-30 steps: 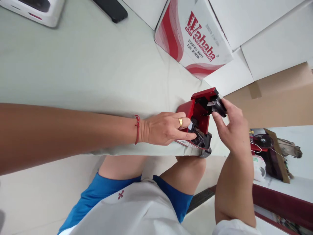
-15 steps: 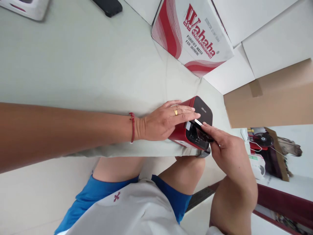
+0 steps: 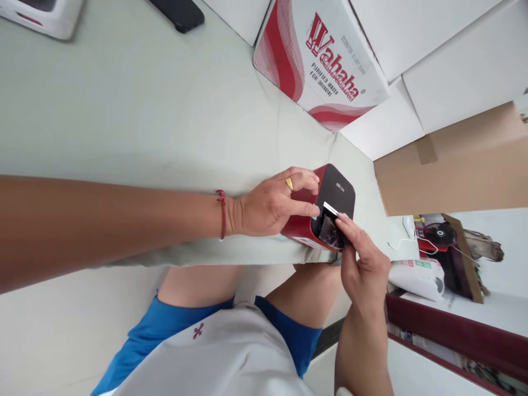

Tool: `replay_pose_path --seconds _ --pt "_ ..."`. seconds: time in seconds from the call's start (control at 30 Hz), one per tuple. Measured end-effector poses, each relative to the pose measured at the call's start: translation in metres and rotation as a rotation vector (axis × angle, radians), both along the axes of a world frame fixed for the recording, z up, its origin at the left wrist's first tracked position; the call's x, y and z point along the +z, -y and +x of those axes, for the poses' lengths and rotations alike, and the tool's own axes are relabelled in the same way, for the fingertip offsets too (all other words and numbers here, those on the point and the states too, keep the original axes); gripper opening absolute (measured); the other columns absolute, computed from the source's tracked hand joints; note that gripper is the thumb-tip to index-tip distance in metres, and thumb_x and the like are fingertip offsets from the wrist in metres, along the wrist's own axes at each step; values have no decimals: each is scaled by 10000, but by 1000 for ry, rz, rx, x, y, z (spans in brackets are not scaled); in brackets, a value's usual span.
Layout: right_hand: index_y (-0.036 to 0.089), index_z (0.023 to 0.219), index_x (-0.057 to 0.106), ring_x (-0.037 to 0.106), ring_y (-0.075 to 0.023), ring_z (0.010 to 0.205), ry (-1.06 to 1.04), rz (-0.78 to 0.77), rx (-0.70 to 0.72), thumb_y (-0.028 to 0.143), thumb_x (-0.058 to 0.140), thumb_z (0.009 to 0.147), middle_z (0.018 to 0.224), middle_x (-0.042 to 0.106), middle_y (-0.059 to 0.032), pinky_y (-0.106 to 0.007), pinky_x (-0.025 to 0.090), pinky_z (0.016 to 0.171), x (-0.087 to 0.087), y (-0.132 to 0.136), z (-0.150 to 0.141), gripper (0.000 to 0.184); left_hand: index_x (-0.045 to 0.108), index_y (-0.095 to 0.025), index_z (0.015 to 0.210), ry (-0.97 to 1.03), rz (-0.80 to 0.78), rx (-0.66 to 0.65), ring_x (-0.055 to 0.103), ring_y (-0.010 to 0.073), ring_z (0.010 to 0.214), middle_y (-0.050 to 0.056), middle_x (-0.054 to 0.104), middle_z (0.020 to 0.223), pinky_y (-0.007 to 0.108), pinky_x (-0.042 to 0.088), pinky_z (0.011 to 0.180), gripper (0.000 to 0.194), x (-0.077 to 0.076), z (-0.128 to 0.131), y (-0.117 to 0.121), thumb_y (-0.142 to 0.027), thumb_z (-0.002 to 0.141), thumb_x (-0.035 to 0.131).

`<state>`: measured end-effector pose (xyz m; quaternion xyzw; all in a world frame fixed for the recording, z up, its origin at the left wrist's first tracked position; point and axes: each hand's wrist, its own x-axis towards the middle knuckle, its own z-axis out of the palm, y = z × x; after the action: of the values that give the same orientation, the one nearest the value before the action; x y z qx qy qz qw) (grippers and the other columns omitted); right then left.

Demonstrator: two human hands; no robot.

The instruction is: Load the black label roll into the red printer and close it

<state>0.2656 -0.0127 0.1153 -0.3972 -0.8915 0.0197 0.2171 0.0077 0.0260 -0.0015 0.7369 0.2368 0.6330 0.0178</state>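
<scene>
A box-shaped red device (image 3: 299, 224) with a black top panel (image 3: 340, 190) lies on its side near the table's front edge. My left hand (image 3: 276, 203) is over its red body, fingers bent and the index finger stretched along the near edge of the panel; its thumb is hidden. My right hand (image 3: 363, 253) is closed at the device's near end. Its fingers pinch a dark, shiny piece (image 3: 330, 232), partly hidden, whose kind I cannot make out. A white strip (image 3: 330, 209) shows beside the fingertips.
A Wahaha water carton (image 3: 325, 60) and a brown cardboard box (image 3: 449, 165) stand on the far side of the table (image 3: 124, 110). A black object (image 3: 185, 14) and a white device (image 3: 61, 19) lie at upper left. A small fan (image 3: 441, 234) is at right.
My left fingers have drawn back from the black panel and bent. My right hand has moved left and toward me, and more of the dark shiny piece shows below its fingers.
</scene>
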Motion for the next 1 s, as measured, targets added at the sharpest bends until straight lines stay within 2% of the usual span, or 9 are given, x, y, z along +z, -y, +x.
replay_pose_path --seconds 0.17,0.33,0.47,0.57,0.67,0.73,0.83,0.93,1.0 --pt "323 1438 737 734 -234 1404 5 26 121 -34 532 993 1434 792 -41 -571 487 1344 -1 21 3 606 801 -243 1089 -18 -24 43 649 195 926 56 654 912 359 646 890 343 7 1 1 -52 1032 522" --pt "277 1422 734 744 -206 1385 50 12 169 -69 541 976 1434 792 -55 -492 486 1349 2 25 6 596 782 -208 990 -90 -80 -21 655 203 966 44 700 836 296 612 871 439 13 1 0 59 963 434" --pt "285 1361 770 768 -190 1342 20 -24 183 -33 556 996 1394 812 -29 -411 544 1294 7 20 8 530 755 -193 976 -89 -124 -73 670 211 952 37 711 802 283 592 839 389 10 1 -1 34 987 440" --pt "288 1315 807 857 -192 1073 -72 -78 13 106 580 1052 1349 829 -34 -326 688 1006 18 0 5 392 741 -195 1058 -177 -232 -78 660 209 866 51 690 853 285 574 783 300 4 2 1 -46 1016 484" --pt "260 1240 851 797 -181 675 15 -180 -253 276 614 1069 963 863 -24 -315 655 720 29 -39 -10 293 705 -195 1235 -280 -318 -62 635 200 782 56 657 913 288 551 731 349 -2 2 4 -57 985 504" --pt "246 1227 861 794 -215 743 237 -282 -315 287 636 1040 930 855 -40 -349 628 780 32 -69 -26 294 673 -196 1324 -302 -332 -60 646 204 790 54 648 930 294 561 750 436 -5 2 6 -33 962 493" --pt "252 1299 831 791 -278 1022 587 -423 -233 217 681 972 1187 855 -81 -378 579 900 29 -103 -54 362 640 -194 1393 -318 -321 -60 687 216 831 66 666 971 303 581 766 490 -5 2 7 -36 951 499" --pt "231 1192 836 769 -277 1017 696 -493 -175 202 738 910 1176 847 -93 -348 549 853 28 -112 -72 300 624 -194 1423 -342 -310 -43 710 220 861 72 684 990 299 589 770 534 -5 2 7 -25 931 503" --pt "217 1207 815 758 -258 961 663 -474 -193 220 735 911 1154 841 -97 -336 539 819 38 -103 -69 307 618 -202 1427 -360 -314 -26 709 212 862 63 686 976 286 584 769 555 -4 1 8 -13 916 515"
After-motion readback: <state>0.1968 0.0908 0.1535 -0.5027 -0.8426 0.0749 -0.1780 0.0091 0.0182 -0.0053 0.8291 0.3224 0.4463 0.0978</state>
